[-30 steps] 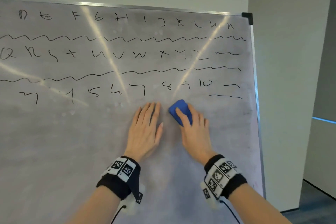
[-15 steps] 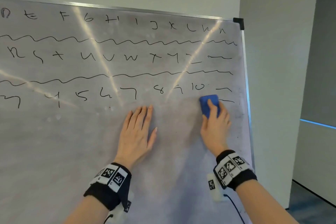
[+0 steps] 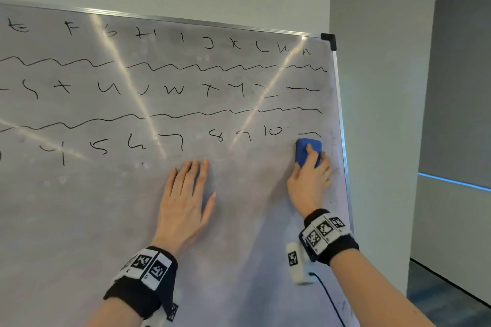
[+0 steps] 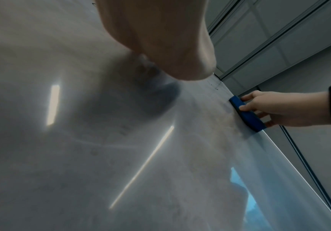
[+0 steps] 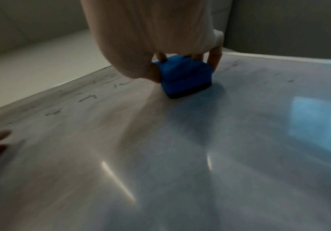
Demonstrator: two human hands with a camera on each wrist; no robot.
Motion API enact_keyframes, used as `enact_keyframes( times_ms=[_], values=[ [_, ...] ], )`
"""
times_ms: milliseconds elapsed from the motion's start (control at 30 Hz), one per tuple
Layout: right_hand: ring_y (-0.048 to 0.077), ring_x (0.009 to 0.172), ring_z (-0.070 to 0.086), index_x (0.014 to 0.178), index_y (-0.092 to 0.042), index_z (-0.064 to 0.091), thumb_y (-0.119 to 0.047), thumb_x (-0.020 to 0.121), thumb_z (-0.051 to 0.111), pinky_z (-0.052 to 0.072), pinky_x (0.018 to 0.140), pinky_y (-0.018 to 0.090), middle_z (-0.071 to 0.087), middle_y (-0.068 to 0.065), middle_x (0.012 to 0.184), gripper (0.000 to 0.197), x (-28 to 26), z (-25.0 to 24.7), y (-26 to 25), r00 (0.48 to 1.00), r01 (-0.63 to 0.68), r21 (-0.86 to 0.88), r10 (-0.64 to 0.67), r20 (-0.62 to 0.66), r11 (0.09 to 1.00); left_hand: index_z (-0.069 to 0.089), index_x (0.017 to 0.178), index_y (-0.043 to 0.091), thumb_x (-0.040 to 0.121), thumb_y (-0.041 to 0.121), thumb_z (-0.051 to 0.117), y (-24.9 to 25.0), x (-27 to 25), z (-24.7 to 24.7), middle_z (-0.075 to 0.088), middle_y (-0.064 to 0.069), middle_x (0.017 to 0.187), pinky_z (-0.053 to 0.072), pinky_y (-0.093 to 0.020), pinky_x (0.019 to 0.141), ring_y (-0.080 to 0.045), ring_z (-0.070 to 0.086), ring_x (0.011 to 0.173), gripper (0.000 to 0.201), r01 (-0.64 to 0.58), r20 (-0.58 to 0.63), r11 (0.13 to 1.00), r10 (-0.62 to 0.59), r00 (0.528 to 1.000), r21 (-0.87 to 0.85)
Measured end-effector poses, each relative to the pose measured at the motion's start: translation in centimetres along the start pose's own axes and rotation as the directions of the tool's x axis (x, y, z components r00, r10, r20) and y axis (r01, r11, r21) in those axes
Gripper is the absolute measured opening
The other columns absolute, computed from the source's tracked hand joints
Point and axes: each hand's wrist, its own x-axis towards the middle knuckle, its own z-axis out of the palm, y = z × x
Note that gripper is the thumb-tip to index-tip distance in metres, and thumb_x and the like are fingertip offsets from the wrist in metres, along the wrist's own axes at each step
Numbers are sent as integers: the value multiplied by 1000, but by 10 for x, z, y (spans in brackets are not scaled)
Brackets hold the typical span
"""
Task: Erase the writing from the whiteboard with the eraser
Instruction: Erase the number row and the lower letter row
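Note:
The whiteboard (image 3: 106,220) carries rows of black letters, wavy lines and a bottom row of numbers (image 3: 272,131). My right hand (image 3: 309,180) grips the blue eraser (image 3: 305,151) and presses it flat on the board near the right edge, just under a short dash (image 3: 309,134). The eraser (image 5: 184,75) shows its dark felt side against the board in the right wrist view, and the eraser (image 4: 245,114) lies by the board's edge in the left wrist view. My left hand (image 3: 186,199) rests flat on the board with straight fingers, below the 7.
The board's metal frame (image 3: 342,141) with a black corner cap (image 3: 329,40) runs close to the right of the eraser. Behind it stands a pale wall (image 3: 377,114). The board's lower half is smudged grey, with bright light streaks across it.
My right hand has slid the eraser rightward and slightly up, from beside my left hand to the board's right edge, over the lower short line. The left hand has stayed flat.

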Motion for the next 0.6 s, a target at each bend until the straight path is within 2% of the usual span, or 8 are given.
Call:
enact_keyframes(
  times_ms=[67,133,167,267,367,433,533,600],
  values=[
    [44,114,42,139,-16,38,-9,86,59,39,86,50,36,26,140,58,-16,2,-11,981,195,20,-195,17,981,35,147,2,96,40,33,2,0,1,50,-19,136,29,-51,112,-35,42,130,63,5,-10,1000,-5,1000,-7],
    [44,103,49,136,-17,37,-6,80,66,43,80,48,41,28,136,64,-26,6,-1,905,420,6,-419,73,908,34,147,2,96,39,34,1,0,0,50,-19,137,29,-51,112,-35,42,130,63,1,-8,1000,-1,1000,-6],
    [44,103,50,136,-17,37,-6,80,66,43,80,48,41,28,137,65,-22,6,9,888,455,-12,-453,80,890,34,147,2,96,40,33,0,0,0,49,-19,138,29,-51,112,-35,42,131,64,-3,-1,1000,3,1000,-3],
    [44,119,40,140,-15,39,-9,88,57,35,91,51,34,25,142,56,0,-2,31,980,198,12,-198,34,980,33,148,3,96,40,33,-3,-1,0,49,-18,139,29,-50,112,-33,40,132,64,-7,17,1000,7,1000,9],
    [40,123,33,143,-16,34,-13,93,49,31,94,49,29,20,144,52,10,-4,23,996,-87,1,87,11,996,34,147,2,95,40,34,0,0,1,49,-18,138,29,-51,112,-34,40,131,64,4,-1,1000,-4,1000,0],
    [40,122,34,143,-16,33,-14,93,49,33,93,48,29,21,144,52,1,-4,10,999,-25,-22,26,46,999,35,147,2,95,39,35,3,0,2,49,-19,137,29,-52,112,-35,40,131,64,11,-13,1000,-11,1000,-9],
    [45,113,43,138,-13,41,-9,87,59,39,87,50,37,27,138,55,-18,1,18,964,257,4,-257,71,966,33,148,2,96,40,34,2,0,2,48,-19,138,29,-52,112,-35,40,131,64,8,-11,1000,-8,1000,-6],
    [46,111,45,137,-12,43,-8,86,60,40,85,51,40,27,137,55,-14,-1,38,975,219,-17,-218,45,976,33,148,3,96,40,34,0,-1,1,48,-19,139,29,-51,112,-34,40,132,65,5,0,1000,-5,1000,-7]
  ],
)
